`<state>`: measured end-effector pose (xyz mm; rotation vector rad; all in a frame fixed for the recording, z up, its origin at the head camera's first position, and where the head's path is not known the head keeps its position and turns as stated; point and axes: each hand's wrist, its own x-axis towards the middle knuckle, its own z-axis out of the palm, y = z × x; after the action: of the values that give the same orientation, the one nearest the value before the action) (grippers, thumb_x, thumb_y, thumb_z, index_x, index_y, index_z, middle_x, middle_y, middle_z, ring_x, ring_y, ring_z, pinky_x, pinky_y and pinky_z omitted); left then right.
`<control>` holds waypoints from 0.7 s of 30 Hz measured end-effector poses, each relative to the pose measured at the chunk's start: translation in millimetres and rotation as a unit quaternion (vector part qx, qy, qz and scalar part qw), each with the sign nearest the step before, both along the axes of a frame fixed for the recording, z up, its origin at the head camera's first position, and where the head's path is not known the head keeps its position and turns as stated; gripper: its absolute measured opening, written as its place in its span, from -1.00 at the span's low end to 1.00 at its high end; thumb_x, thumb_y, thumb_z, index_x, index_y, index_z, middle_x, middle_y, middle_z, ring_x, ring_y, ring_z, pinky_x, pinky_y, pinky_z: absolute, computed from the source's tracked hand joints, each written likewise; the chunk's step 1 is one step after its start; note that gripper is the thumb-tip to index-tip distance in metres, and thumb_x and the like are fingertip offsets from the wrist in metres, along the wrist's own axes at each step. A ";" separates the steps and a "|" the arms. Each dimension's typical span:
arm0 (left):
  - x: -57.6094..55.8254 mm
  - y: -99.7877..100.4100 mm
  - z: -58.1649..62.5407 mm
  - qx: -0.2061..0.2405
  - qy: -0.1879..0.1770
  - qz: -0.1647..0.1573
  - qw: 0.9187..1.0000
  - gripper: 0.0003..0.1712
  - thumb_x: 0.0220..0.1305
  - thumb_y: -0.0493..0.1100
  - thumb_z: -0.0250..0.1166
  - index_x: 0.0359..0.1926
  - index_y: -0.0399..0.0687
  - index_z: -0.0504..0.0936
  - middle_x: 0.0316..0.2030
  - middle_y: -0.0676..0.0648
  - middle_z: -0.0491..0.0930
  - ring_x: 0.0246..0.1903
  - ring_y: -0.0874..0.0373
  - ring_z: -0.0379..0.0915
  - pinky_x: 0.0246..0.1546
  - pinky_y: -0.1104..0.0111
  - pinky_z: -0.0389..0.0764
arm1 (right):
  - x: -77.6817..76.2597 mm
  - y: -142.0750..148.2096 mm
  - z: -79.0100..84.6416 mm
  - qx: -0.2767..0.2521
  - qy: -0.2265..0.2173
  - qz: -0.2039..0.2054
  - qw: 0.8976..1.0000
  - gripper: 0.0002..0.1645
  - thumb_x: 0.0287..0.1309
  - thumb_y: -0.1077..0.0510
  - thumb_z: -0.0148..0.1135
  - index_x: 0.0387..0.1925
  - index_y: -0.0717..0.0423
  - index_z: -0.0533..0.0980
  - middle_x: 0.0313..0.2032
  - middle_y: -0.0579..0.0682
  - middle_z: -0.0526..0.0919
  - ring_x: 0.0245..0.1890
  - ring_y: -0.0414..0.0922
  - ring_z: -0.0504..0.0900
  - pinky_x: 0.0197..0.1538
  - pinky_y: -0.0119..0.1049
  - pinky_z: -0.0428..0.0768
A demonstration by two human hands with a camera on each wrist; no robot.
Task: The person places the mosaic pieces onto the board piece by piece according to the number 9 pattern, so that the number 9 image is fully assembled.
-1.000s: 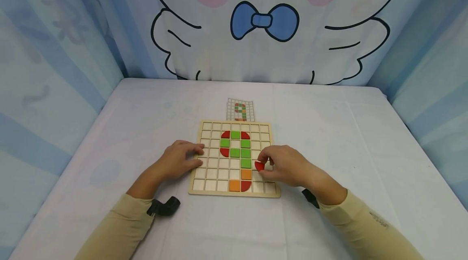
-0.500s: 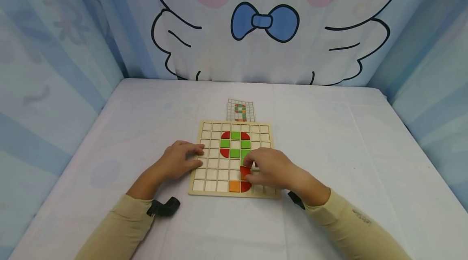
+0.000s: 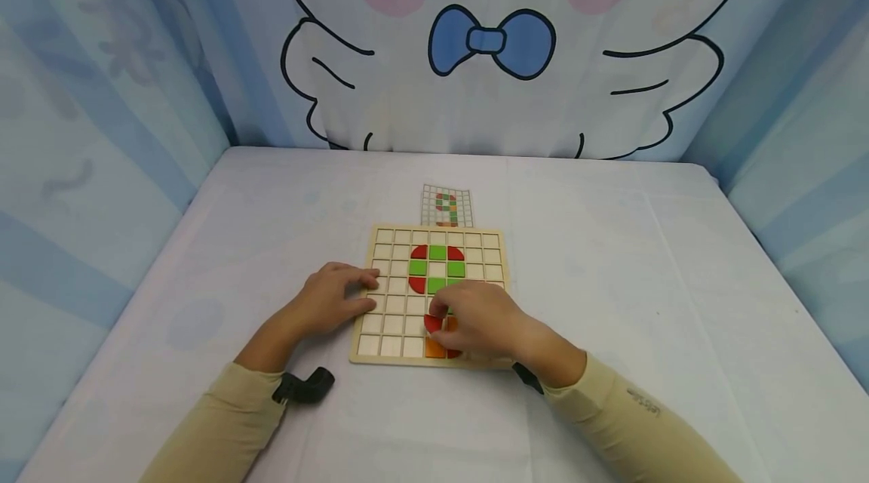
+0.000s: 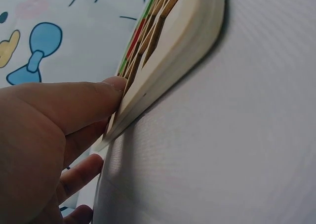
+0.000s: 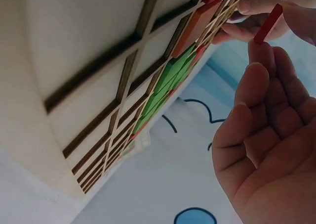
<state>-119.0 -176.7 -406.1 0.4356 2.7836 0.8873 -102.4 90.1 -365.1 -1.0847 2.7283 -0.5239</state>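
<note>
My right hand (image 3: 485, 317) hovers over the lower middle of a wooden grid board (image 3: 394, 359), pinching a red quarter-round tile (image 3: 432, 324) between thumb and fingertips. The right wrist view shows that tile edge-on, clear of the board. Green tiles (image 3: 437, 253), red quarter-round tiles (image 3: 419, 252) and an orange tile (image 3: 435, 348) sit in the grid's cells. Some tiles are partly covered by my right hand. At the board's left edge rests my left hand (image 3: 331, 298); its thumb (image 4: 94, 103) touches the rim, with the other fingers extended beside it.
Behind the board lies a card (image 3: 464, 204) printed with a small coloured grid pattern, its near end meeting the board. A white cloth (image 3: 611, 264) covers the table. Printed curtains (image 3: 489, 113) hang at the back and sides.
My right hand has moved left across the board with the red quarter-round tile, from the right-hand columns to above the lower middle. The left hand stays at the board's edge.
</note>
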 end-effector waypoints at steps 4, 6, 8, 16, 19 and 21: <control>-0.8 -0.2 -1.0 -0.002 0.001 -0.002 1.000 -0.76 0.32 -0.11 0.37 -0.02 -0.02 0.71 0.27 -0.01 0.52 0.29 -0.14 0.26 0.25 -0.16 0.20 | 1.7 -7.3 -0.5 0.009 -0.010 -0.009 1.000 -0.87 0.16 0.04 0.38 -0.33 -0.03 0.60 -0.41 -0.24 0.60 -0.34 -0.21 0.52 -0.28 -0.29 0.52; -1.2 -0.2 -1.4 -0.003 0.000 -0.002 1.000 -0.76 0.32 -0.11 0.37 -0.02 -0.01 0.71 0.27 0.00 0.52 0.29 -0.14 0.26 0.26 -0.16 0.20 | 2.8 -10.8 -0.6 0.013 -0.011 -0.012 1.000 -0.88 0.17 0.04 0.37 -0.32 -0.03 0.61 -0.41 -0.24 0.61 -0.33 -0.21 0.53 -0.27 -0.29 0.53; -1.5 -0.2 -1.6 -0.004 -0.001 -0.002 1.000 -0.76 0.32 -0.11 0.37 -0.02 -0.01 0.71 0.27 0.00 0.52 0.29 -0.14 0.26 0.26 -0.16 0.20 | 3.6 -13.6 -1.6 0.017 -0.009 -0.013 1.000 -0.89 0.17 0.04 0.35 -0.32 -0.04 0.62 -0.41 -0.25 0.62 -0.33 -0.21 0.54 -0.27 -0.28 0.53; -1.2 -0.9 -1.4 -0.002 -0.001 -0.004 1.000 -0.75 0.33 -0.11 0.37 -0.01 -0.02 0.71 0.27 -0.01 0.52 0.29 -0.15 0.25 0.26 -0.16 0.20 | 4.5 -19.6 -4.4 0.029 0.004 0.006 1.000 -0.92 0.15 0.05 0.34 -0.36 -0.09 0.59 -0.45 -0.29 0.56 -0.38 -0.23 0.51 -0.26 -0.29 0.53; -1.0 -1.1 -0.9 -0.003 0.000 -0.006 1.000 -0.75 0.33 -0.11 0.37 0.00 -0.02 0.70 0.27 -0.01 0.52 0.29 -0.15 0.25 0.26 -0.16 0.21 | 4.7 -21.1 -5.0 0.035 0.011 0.013 0.999 -0.93 0.13 0.06 0.35 -0.38 -0.09 0.59 -0.49 -0.29 0.52 -0.41 -0.23 0.49 -0.29 -0.30 0.51; -1.0 -1.3 -0.8 -0.003 0.001 -0.007 1.000 -0.75 0.33 -0.11 0.36 0.00 -0.02 0.70 0.27 -0.02 0.52 0.29 -0.16 0.25 0.26 -0.16 0.21 | 4.8 -22.2 -5.3 0.040 0.015 0.017 0.999 -0.93 0.13 0.07 0.34 -0.39 -0.08 0.59 -0.50 -0.29 0.51 -0.42 -0.22 0.47 -0.31 -0.30 0.50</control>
<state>-120.0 -177.9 -406.9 0.4538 2.7805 0.8752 -97.6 68.0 -370.4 -1.1258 2.7248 -0.3923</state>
